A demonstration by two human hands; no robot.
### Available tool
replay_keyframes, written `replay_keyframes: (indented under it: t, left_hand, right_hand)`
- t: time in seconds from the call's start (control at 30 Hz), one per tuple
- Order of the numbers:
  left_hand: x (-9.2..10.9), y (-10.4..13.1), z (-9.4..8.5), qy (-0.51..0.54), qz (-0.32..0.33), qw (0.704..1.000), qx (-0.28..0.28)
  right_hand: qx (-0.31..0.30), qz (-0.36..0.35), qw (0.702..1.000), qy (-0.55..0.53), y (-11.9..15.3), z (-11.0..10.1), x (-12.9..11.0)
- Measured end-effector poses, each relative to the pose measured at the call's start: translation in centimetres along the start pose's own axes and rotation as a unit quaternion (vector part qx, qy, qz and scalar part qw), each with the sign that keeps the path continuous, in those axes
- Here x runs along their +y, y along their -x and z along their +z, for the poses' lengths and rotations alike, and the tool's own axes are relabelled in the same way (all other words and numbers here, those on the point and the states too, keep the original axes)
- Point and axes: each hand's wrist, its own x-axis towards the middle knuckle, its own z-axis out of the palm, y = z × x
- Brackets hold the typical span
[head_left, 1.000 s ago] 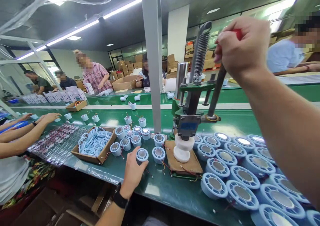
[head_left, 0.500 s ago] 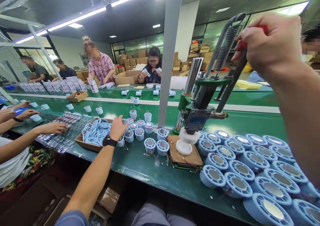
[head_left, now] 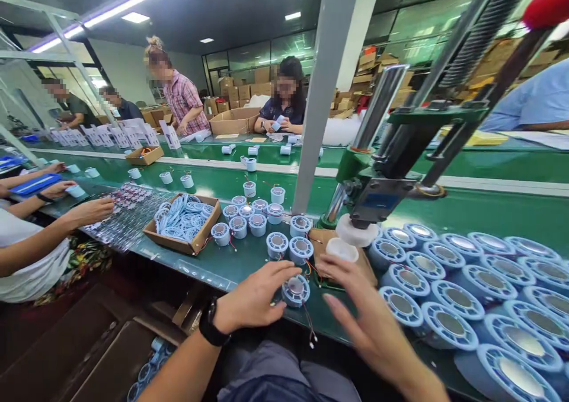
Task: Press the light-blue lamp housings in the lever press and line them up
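My left hand [head_left: 258,298], with a black band at the wrist, curves its thumb and fingers around the side of a light-blue round housing [head_left: 296,290]. This housing has a metal disc on top, and thin wires hang from it past the table's front edge. My right hand [head_left: 367,313] is open, fingers spread, just right of that housing and in front of the hand press [head_left: 377,200]. Beneath the press's white round head [head_left: 355,231] lies a white round seat [head_left: 341,249] on a brown board [head_left: 322,245]. The red lever knob [head_left: 549,5] is free of my hand.
Rows of similar blue housings [head_left: 457,298] crowd the right side; several more [head_left: 258,224] stand left of the press. A cardboard box [head_left: 195,245] holds blue rings. A grey post [head_left: 322,93] rises behind. A co-worker's hands [head_left: 91,211] are at the left.
My right hand has let go of the lever and come down before the press. My left hand has moved right from the group of housings, and a housing is now with it. The view has shifted.
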Motion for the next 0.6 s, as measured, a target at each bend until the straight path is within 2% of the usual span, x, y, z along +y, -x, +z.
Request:
replay_keyframes:
  t: [0.07, 0.1, 0.17, 0.23, 0.3, 0.37, 0.43, 0.53, 0.6]
  left_hand:
    - [-2.0, 0.4, -3.1, -0.063, -0.052, 0.993, 0.088]
    - [-3.4, 0.6, -5.1, -0.110, -0.098, 0.978, 0.150]
    - [-6.7, 0.8, -9.4, -0.207, -0.218, 0.914, 0.273]
    - [-10.0, 0.6, -13.0, -0.240, -0.267, 0.882, 0.304]
    - [-12.5, -0.2, -15.1, -0.254, -0.286, 0.873, 0.303]
    - [-14.0, -1.2, -15.7, -0.262, -0.298, 0.869, 0.295]
    - [-14.7, -2.2, -15.3, -0.266, -0.314, 0.865, 0.287]
    - [-14.9, -3.4, -14.7, -0.262, -0.331, 0.863, 0.277]
    - [-14.8, -3.8, -15.1, -0.253, -0.329, 0.868, 0.272]
  right_hand:
    - [-0.042, 0.008, 0.999, -0.016, 2.0, 3.9, 0.5]
    - [-0.055, 0.009, 0.998, -0.022, 2.6, 5.5, 0.7]
    - [-0.067, 0.011, 0.997, -0.035, 3.1, 7.6, 1.0]
    - [-0.050, 0.028, 0.997, -0.050, 3.3, 8.9, 1.2]
    - [-0.025, 0.050, 0.996, -0.068, 3.4, 9.6, 1.4]
    - [-0.008, 0.063, 0.994, -0.091, 3.6, 9.8, 1.5]
    - [-0.003, 0.075, 0.990, -0.118, 4.0, 9.5, 1.7]
    - [0.006, 0.124, 0.982, -0.145, 4.9, 8.8, 1.8]
    - [0.014, 0.164, 0.974, -0.155, 5.5, 8.4, 1.9]
